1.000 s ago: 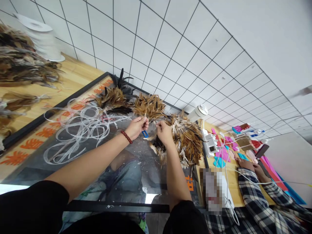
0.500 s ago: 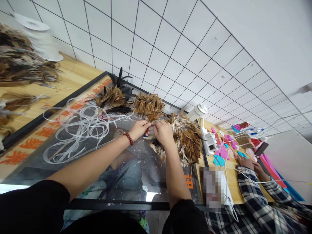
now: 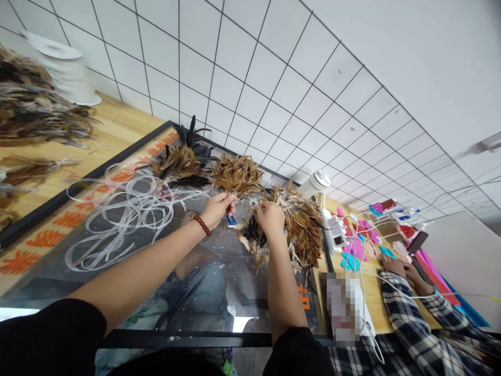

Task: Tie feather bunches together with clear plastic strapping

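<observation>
My left hand, with a red bead bracelet at the wrist, is closed in a pinch in front of the middle brown feather bunch. What its fingertips hold is too small to make out. A small blue object shows just under these fingers; whether it is held or lies on the glass, I cannot tell. My right hand is also pinched, beside the left edge of the larger brown and white feather pile. Its fingertips are near pale fluff, and their contents are hidden. Loops of translucent ribbon lie left of my hands.
A black-framed glass top lies under my hands. Darker feathers stand at the back. At left are a white spool and more feathers. To the right are a white bottle, a power strip and a co-worker's plaid sleeve.
My hands have moved apart: the left shifted slightly left and down, the right slightly right. The blue object is more exposed under my left fingers. The view has tilted a little.
</observation>
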Available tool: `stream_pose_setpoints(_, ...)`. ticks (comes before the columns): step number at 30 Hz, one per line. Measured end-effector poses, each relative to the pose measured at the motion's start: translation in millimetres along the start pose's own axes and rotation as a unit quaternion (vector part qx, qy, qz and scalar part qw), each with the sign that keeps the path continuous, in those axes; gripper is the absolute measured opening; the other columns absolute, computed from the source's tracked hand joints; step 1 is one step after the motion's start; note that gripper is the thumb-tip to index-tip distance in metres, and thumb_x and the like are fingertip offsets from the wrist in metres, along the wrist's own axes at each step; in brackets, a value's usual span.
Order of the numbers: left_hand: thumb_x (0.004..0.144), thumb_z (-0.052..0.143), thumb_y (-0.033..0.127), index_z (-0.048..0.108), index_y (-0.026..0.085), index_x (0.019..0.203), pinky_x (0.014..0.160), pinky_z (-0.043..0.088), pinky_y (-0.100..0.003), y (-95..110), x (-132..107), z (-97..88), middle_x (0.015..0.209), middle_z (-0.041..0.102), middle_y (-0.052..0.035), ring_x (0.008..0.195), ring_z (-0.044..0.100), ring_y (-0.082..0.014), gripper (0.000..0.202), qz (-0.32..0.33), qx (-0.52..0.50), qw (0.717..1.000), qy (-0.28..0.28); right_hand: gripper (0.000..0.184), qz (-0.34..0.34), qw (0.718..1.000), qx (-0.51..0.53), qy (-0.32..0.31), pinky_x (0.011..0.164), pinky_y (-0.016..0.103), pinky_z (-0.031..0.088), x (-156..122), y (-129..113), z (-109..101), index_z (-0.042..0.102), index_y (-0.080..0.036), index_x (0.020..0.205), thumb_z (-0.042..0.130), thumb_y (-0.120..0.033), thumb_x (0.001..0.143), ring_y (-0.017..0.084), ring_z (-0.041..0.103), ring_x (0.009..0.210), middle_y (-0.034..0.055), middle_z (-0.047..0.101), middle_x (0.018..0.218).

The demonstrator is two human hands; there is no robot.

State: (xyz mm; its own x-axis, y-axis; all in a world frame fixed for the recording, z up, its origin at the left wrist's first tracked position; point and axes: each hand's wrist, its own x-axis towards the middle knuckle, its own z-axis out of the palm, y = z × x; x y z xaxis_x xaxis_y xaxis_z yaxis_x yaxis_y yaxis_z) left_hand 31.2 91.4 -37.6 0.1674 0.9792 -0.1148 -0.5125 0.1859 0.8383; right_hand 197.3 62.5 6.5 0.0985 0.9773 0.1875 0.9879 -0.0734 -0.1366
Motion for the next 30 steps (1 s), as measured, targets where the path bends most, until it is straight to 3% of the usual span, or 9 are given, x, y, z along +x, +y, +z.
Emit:
stream_pose_setpoints(2, 0.073, 0.070, 0.029, 0.060, 0.011, 0.070, 0.039, 0.038, -0.019, 0.2, -0.2, 0.1, 0.054, 0.052, 0.0023, 0.043, 0.050, -0.0072, 0.020, 0.000, 0.000, 1.000, -0.004, 0.030, -0.005, 1.000, -0.012, -0.025, 0.067, 0.031, 0.040, -1.6, -9.3, 8.7, 0.068, -0.019, 0.083, 0.053, -0.046, 0.084, 0.023, 0.062, 0.080, 0.0124, 0.067, 0.090)
stream_pose_setpoints(5, 0.073, 0.071, 0.030, 0.061, 0.011, 0.070, 0.039, 0.037, -0.019, 0.1, -0.6, 0.5, 0.053, 0.052, 0.0024, 0.043, 0.050, -0.0073, 0.022, -0.002, 0.004, 1.000, -0.003, 0.020, -0.022, 0.999, -0.004, -0.049, 0.068, 0.030, 0.041, -1.6, -14.2, 14.4, 0.068, -0.019, 0.082, 0.052, -0.031, 0.084, 0.022, 0.062, 0.080, 0.0125, 0.067, 0.092)
stream_pose_setpoints(8, 0.072, 0.071, 0.032, 0.061, 0.011, 0.070, 0.039, 0.038, -0.019, -0.5, -0.8, 1.1, 0.054, 0.053, 0.0020, 0.043, 0.051, -0.0077, 0.023, -0.003, 0.009, 1.000, -0.004, 0.017, -0.061, 0.995, 0.060, -0.050, 0.069, 0.026, 0.040, 0.9, -4.8, 6.9, 0.066, -0.020, 0.080, 0.050, -0.022, 0.082, 0.018, 0.061, 0.080, 0.0074, 0.067, 0.088)
stream_pose_setpoints(12, 0.070, 0.074, 0.034, 0.063, 0.011, 0.071, 0.044, 0.042, -0.021, -1.9, -0.6, 1.3, 0.064, 0.061, -0.0025, 0.051, 0.056, -0.0094, 0.025, -0.006, 0.018, 1.000, -0.019, 0.017, -0.109, 0.985, 0.115, -0.070, 0.064, 0.024, 0.038, 2.1, 5.8, -5.7, 0.065, -0.020, 0.084, 0.050, -0.026, 0.084, 0.015, 0.057, 0.071, 0.0023, 0.064, 0.077)
stream_pose_setpoints(18, 0.071, 0.073, 0.034, 0.065, 0.011, 0.072, 0.046, 0.043, -0.021, -3.3, 1.0, -0.4, 0.059, 0.061, -0.0031, 0.051, 0.055, -0.0099, 0.025, -0.007, 0.012, 1.000, -0.025, 0.033, -0.161, 0.984, -0.068, -0.026, 0.075, 0.031, 0.036, -1.6, -8.0, 9.9, 0.065, -0.028, 0.109, 0.044, -0.014, 0.087, 0.021, 0.053, 0.093, 0.0091, 0.059, 0.103)
stream_pose_setpoints(22, 0.072, 0.072, 0.034, 0.065, 0.011, 0.070, 0.047, 0.043, -0.021, -3.8, 1.8, -1.7, 0.055, 0.059, -0.0029, 0.049, 0.055, -0.0100, 0.024, -0.006, 0.012, 0.999, -0.037, 0.027, -0.159, 0.983, -0.088, -0.028, 0.078, 0.033, 0.038, -0.1, -8.8, 22.2, 0.068, -0.022, 0.096, 0.042, -0.019, 0.089, 0.023, 0.052, 0.096, 0.0114, 0.058, 0.101)
stream_pose_setpoints(24, 0.072, 0.073, 0.034, 0.064, 0.011, 0.069, 0.048, 0.043, -0.021, -4.0, 2.0, -2.2, 0.056, 0.059, -0.0027, 0.049, 0.055, -0.0098, 0.025, -0.008, 0.014, 0.999, -0.040, 0.023, -0.137, 0.990, -0.031, -0.016, 0.080, 0.034, 0.039, 3.0, -4.8, 21.7, 0.068, -0.019, 0.088, 0.045, -0.017, 0.087, 0.023, 0.053, 0.096, 0.0116, 0.060, 0.099)
stream_pose_setpoints(27, 0.071, 0.073, 0.034, 0.064, 0.011, 0.069, 0.048, 0.043, -0.021, -3.7, 1.7, -2.4, 0.058, 0.060, -0.0028, 0.050, 0.055, -0.0095, 0.025, -0.008, 0.013, 0.999, -0.040, 0.016, -0.073, 0.976, 0.205, 0.001, 0.078, 0.030, 0.043, 8.1, 1.6, 11.8, 0.064, -0.017, 0.083, 0.049, -0.019, 0.083, 0.018, 0.056, 0.085, 0.0075, 0.063, 0.090)
stream_pose_setpoints(30, 0.072, 0.072, 0.033, 0.062, 0.010, 0.070, 0.051, 0.046, -0.022, -2.1, 0.5, -1.7, 0.066, 0.063, -0.0042, 0.054, 0.058, -0.0101, 0.025, -0.018, 0.010, 0.999, -0.046, 0.015, 0.015, 0.881, 0.472, -0.015, 0.065, 0.026, 0.045, 9.4, 1.9, -1.1, 0.061, -0.017, 0.081, 0.057, -0.031, 0.078, 0.013, 0.056, 0.064, 0.0010, 0.062, 0.070)
